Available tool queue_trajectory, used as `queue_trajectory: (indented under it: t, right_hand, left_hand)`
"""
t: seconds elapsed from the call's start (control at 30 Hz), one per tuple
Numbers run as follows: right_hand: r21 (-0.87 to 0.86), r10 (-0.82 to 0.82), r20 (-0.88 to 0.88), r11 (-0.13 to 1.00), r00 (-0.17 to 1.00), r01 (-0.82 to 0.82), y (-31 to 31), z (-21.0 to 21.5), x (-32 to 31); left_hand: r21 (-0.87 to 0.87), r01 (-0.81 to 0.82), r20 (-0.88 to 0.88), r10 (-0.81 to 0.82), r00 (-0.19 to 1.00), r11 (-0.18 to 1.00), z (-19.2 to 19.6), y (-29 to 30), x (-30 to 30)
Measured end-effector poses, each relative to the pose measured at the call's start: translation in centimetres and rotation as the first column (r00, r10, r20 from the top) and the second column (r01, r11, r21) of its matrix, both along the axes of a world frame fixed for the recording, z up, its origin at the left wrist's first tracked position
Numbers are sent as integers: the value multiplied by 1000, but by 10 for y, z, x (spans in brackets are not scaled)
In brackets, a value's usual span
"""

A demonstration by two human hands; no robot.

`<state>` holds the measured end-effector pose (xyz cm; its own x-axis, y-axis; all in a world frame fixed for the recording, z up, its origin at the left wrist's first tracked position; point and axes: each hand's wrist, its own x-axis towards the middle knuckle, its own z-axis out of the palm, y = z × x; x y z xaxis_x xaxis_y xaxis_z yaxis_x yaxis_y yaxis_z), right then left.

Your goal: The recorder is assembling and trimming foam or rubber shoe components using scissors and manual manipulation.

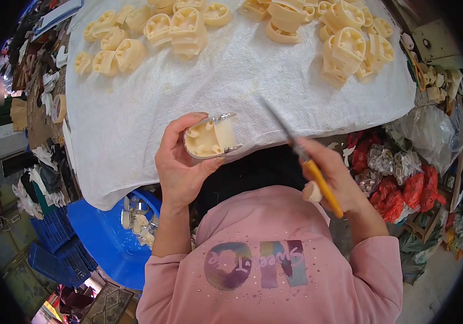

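My left hand [180,162] grips a cream plastic heel-shaped part [208,139] with a shiny metal rim, its hollow side turned up toward me. My right hand [335,178] holds a thin tool with an orange handle [322,186] and a dark blade that points up and left, its tip over the white cloth [188,92]. The tool's tip is a short way right of the part and not touching it. A small cream knob shows at the base of my right palm.
Many cream plastic parts lie in piles [345,43] along the far side of the white cloth, left group [134,38] included. A blue bin [107,237] with metal pieces stands below left. Red and clear bags [404,173] crowd the right, clutter the left edge.
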<state>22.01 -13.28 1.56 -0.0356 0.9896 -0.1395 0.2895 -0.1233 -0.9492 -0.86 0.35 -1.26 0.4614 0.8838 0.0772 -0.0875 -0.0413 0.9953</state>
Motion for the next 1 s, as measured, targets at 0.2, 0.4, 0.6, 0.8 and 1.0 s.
queue_trajectory:
  t: [0.2, 0.4, 0.6, 0.8, 1.0]
  right_hand:
    - [-97, 148, -46, 984, 988, -151, 5, 3, -15]
    - [-177, 183, -100, 964, 978, -199, 8, 3, -15]
    - [-167, 141, -168, 971, 976, -169, 7, 1, -20]
    - [-283, 72, -268, 947, 961, -150, 9, 6, -23]
    - [-154, 135, -165, 975, 977, -160, 5, -2, -18]
  left_hand:
    - [78, -73, -35, 76, 997, 994, -2, -5, 3]
    - [196, -27, -54, 39, 998, 980, -4, -8, 6]
    - [144, -62, 3, 62, 998, 988, -4, -11, 9]
    - [125, -66, 25, 64, 998, 990, -5, -11, 10]
    - [94, -61, 0, 61, 998, 994, -5, -10, 7]
